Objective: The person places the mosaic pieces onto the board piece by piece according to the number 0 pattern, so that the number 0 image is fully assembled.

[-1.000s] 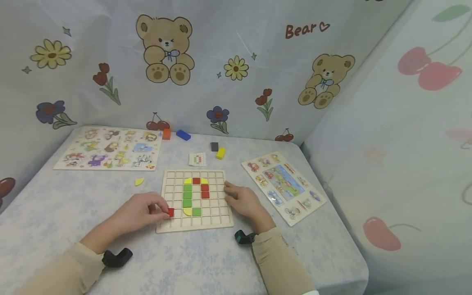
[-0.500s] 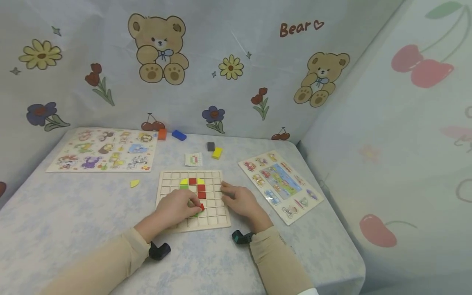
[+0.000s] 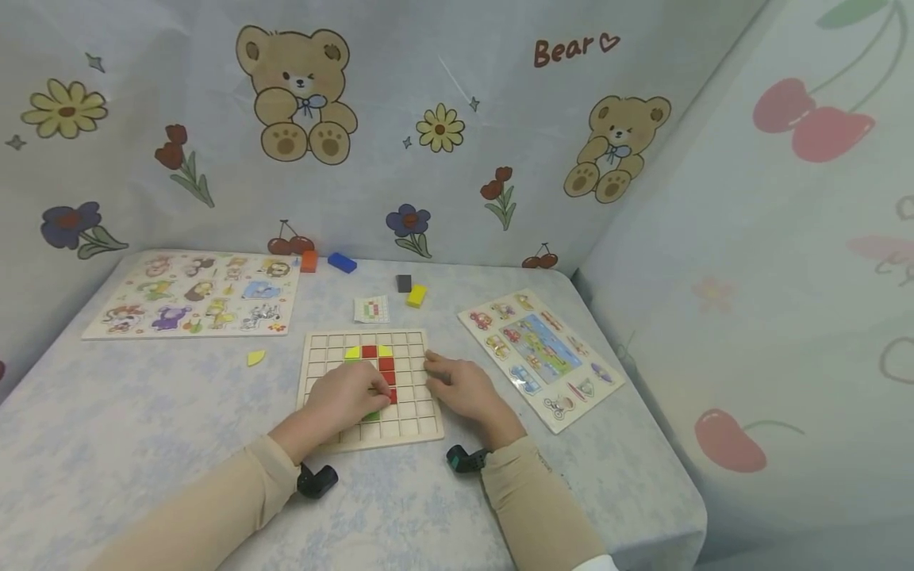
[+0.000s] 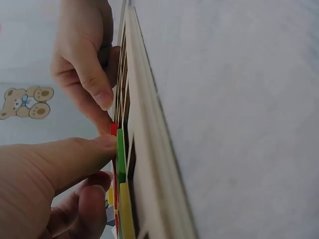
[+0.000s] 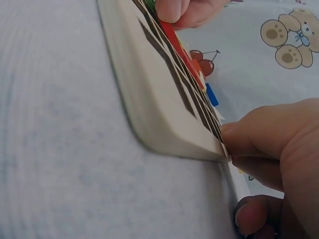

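A wooden grid board (image 3: 414,424) lies in the middle of the table, with green, red and yellow tiles set in its cells. My left hand (image 3: 382,392) lies over the middle of the board, and its fingertips pinch a red square tile (image 3: 391,394) down at a cell below the other red tiles (image 3: 386,365). The left wrist view shows the thumb (image 4: 84,154) against the red tile's edge (image 4: 113,130) beside a green tile (image 4: 120,149). Relaxed, my right hand (image 3: 435,371) rests on the board's right edge, its thumb (image 5: 249,134) touching the rim (image 5: 149,99).
A yellow leaf-shaped piece (image 3: 255,358) lies left of the board. Behind it are a pattern card (image 3: 371,308) and black (image 3: 404,283), yellow (image 3: 416,296), orange (image 3: 309,261) and blue (image 3: 342,262) blocks. An animal puzzle (image 3: 193,293) is at far left, a vehicle puzzle (image 3: 539,353) at right.
My left hand carried the red tile from the board's left edge rightward over the grid and lowered it among the tiles. The right hand stayed on the board's edge.
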A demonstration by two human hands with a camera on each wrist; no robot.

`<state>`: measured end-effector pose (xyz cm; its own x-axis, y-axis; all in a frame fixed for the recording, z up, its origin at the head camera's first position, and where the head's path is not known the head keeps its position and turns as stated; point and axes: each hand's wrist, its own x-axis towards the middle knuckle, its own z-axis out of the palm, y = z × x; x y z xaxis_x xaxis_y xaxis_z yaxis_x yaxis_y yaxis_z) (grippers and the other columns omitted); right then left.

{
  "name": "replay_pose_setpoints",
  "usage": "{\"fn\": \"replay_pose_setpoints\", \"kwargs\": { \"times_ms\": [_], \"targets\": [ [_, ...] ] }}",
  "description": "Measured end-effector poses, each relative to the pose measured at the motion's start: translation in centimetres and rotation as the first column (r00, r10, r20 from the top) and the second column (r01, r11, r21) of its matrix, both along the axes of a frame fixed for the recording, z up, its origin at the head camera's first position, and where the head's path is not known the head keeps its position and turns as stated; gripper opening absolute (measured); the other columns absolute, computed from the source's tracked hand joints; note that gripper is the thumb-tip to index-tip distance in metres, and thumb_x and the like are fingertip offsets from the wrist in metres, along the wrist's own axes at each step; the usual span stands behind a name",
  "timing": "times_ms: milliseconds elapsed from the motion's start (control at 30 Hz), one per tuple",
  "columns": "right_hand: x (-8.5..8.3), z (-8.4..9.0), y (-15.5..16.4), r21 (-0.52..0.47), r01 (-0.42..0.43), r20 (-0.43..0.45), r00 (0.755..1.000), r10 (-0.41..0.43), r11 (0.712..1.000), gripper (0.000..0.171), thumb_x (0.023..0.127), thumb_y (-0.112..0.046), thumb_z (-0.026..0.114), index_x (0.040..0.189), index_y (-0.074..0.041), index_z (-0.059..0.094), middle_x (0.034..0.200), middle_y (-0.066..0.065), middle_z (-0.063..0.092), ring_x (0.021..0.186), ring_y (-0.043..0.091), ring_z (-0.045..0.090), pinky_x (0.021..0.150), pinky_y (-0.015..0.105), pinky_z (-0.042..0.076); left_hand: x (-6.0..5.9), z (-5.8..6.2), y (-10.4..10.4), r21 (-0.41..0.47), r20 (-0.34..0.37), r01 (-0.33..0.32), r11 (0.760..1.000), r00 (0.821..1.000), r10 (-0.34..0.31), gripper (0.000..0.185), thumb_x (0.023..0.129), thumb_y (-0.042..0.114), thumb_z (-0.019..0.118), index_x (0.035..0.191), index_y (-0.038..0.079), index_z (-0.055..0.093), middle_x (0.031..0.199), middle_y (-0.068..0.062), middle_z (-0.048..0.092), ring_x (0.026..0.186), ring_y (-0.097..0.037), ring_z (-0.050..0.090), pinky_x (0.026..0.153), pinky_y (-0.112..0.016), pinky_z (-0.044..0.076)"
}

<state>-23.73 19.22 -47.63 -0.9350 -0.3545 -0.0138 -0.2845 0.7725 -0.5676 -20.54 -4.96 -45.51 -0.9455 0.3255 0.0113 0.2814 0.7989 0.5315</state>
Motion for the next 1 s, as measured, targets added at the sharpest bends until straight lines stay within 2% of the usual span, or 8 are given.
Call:
{"fn": "replay_pose_setpoints", "kwargs": {
  "times_ms": [233,400,533,633,733,833,900,1000],
  "targets": [
    [0.0,0.0,-0.1,-0.002,0.008,-0.007,1.0,-0.008,1.0,0.041,0.102,-0.03,0.061,0.141,-0.017,0.065,0.156,-0.01,0.049,0.147,0.021,0.044,0.118,0.045,0.037,-0.4,0.0,0.1,-0.009,-0.001,-0.008,1.0,1.0,0.008,0.005,0.089,0.026,0.081,0.084,0.028,0.08,0.086,0.012,0.072,0.075,-0.008,0.06,0.062,-0.031,0.048],
    [0.1,-0.3,-0.2,-0.006,0.011,-0.009,1.0,-0.011,1.0,0.041,0.102,-0.03,0.061,0.14,-0.017,0.065,0.156,-0.01,0.049,0.147,0.02,0.044,0.118,0.044,0.037,0.5,0.7,-1.5,0.032,0.006,-0.059,0.998,0.998,0.058,0.009,0.093,0.031,0.076,0.098,0.027,0.082,0.102,0.005,0.075,0.076,-0.01,0.061,0.059,-0.031,0.046],
    [0.2,-0.4,-0.2,-0.002,0.017,-0.019,1.0,-0.017,1.0,0.04,0.102,-0.03,0.06,0.14,-0.017,0.065,0.156,-0.009,0.05,0.146,0.021,0.045,0.118,0.044,0.038,0.7,1.9,-5.6,0.081,-0.005,-0.175,0.981,0.984,0.176,0.028,0.097,0.035,0.068,0.118,0.019,0.079,0.117,-0.005,0.076,0.075,-0.015,0.062,0.059,-0.03,0.045],
    [0.3,-0.4,-0.2,0.006,0.025,-0.021,0.999,-0.025,1.0,0.04,0.102,-0.03,0.061,0.139,-0.017,0.065,0.155,-0.009,0.05,0.145,0.021,0.046,0.117,0.044,0.038,0.3,1.8,-9.9,0.097,-0.041,-0.278,0.956,0.958,0.283,0.036,0.099,0.038,0.064,0.124,0.015,0.075,0.118,-0.008,0.075,0.083,-0.019,0.064,0.062,-0.03,0.045],
    [0.3,-0.3,-0.3,0.011,0.026,-0.019,0.999,-0.025,1.0,0.04,0.102,-0.03,0.06,0.14,-0.017,0.065,0.155,-0.009,0.05,0.145,0.021,0.046,0.117,0.044,0.039,0.1,0.8,-14.1,0.14,-0.048,-0.364,0.921,0.926,0.374,0.043,0.1,0.04,0.063,0.13,0.011,0.072,0.119,-0.013,0.074,0.085,-0.022,0.065,0.061,-0.03,0.046],
    [0.2,-0.1,-0.3,0.013,0.015,-0.025,1.0,-0.015,1.0,0.04,0.102,-0.03,0.06,0.14,-0.016,0.065,0.155,-0.009,0.05,0.145,0.021,0.046,0.117,0.045,0.039,-0.1,-0.7,-17.2,0.187,-0.034,-0.41,0.893,0.906,0.423,0.05,0.1,0.041,0.063,0.138,0.007,0.065,0.124,-0.018,0.071,0.088,-0.027,0.068,0.059,-0.03,0.048],
    [0.2,0.0,-0.3,0.017,0.006,-0.028,1.0,-0.006,1.0,0.041,0.102,-0.03,0.06,0.14,-0.016,0.064,0.156,-0.008,0.05,0.145,0.022,0.046,0.117,0.045,0.039,-0.2,-1.5,-18.4,0.2,-0.019,-0.422,0.885,0.901,0.434,0.057,0.1,0.042,0.064,0.144,0.006,0.059,0.131,-0.02,0.067,0.094,-0.032,0.07,0.061,-0.032,0.05],
    [0.1,0.0,-0.2,0.025,0.009,-0.028,1.0,-0.008,1.0,0.041,0.103,-0.03,0.06,0.141,-0.016,0.064,0.156,-0.009,0.049,0.146,0.021,0.046,0.118,0.044,0.038,-0.7,-2.5,-19.1,0.167,-0.01,-0.403,0.9,0.912,0.41,0.065,0.099,0.047,0.064,0.149,0.007,0.053,0.142,-0.023,0.06,0.108,-0.042,0.067,0.073,-0.045,0.055]
  ]
}}
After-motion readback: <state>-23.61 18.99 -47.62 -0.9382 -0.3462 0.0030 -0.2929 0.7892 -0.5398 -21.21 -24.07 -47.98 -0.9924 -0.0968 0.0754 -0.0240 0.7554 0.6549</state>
